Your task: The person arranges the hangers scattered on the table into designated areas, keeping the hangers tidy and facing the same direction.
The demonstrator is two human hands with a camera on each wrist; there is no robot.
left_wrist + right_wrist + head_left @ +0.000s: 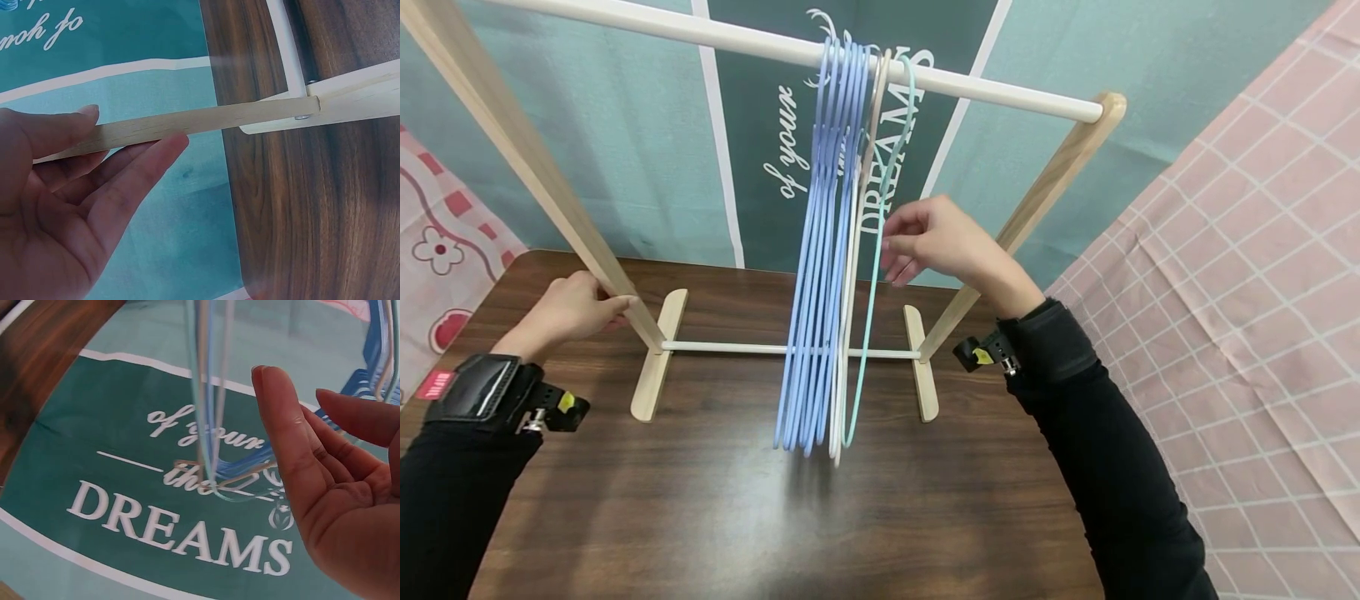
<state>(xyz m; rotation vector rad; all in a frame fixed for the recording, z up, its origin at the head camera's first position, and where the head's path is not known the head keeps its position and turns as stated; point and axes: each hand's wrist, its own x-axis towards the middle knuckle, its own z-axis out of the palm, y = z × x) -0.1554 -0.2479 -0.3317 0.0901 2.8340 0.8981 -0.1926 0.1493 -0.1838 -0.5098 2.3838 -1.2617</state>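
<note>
My left hand holds the left wooden post of a small clothes rack low down, thumb on one side and fingers on the other; the left wrist view shows this post between them. From the rack's white top rail hang several blue hangers, with cream hangers and a mint green hanger to their right. Beside the mint hanger is my right hand, its fingers loosely bent. In the right wrist view this hand has nothing between thumb and fingers.
The rack stands on a dark wood table, on two wooden feet joined by a white lower bar. Its right post rises behind my right wrist. A teal cloth with white lettering hangs behind; pink checked cloth is at right.
</note>
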